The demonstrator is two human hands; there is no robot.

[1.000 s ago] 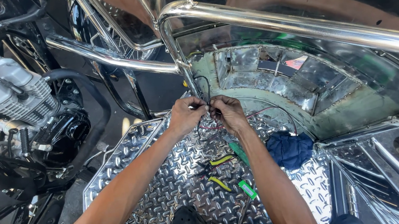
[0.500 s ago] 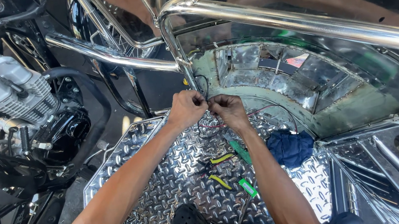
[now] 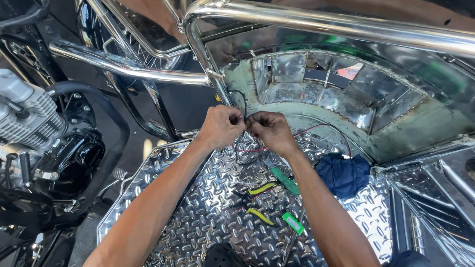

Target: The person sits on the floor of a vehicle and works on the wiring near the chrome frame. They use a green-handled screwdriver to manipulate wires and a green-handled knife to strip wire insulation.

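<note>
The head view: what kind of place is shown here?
Probably a motorcycle repair workshop: an engine at left, chrome tubing, a diamond-plate floor with pliers, and both hands on thin wires.

A silver diamond-pattern floor plate (image 3: 200, 226) carries a blue rag (image 3: 343, 173), yellow-handled pliers (image 3: 256, 199) and green-handled tools (image 3: 283, 180); black and red wires (image 3: 238, 99).

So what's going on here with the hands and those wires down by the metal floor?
A person crouches over a silver diamond-plate metal floor beside a motorcycle engine. The left hand and right hand meet at thin black and red wires near a shiny chrome tube frame, pinching them together. Yellow-handled pliers, a green-handled screwdriver and a crumpled dark blue cloth lie on the floor.
</note>
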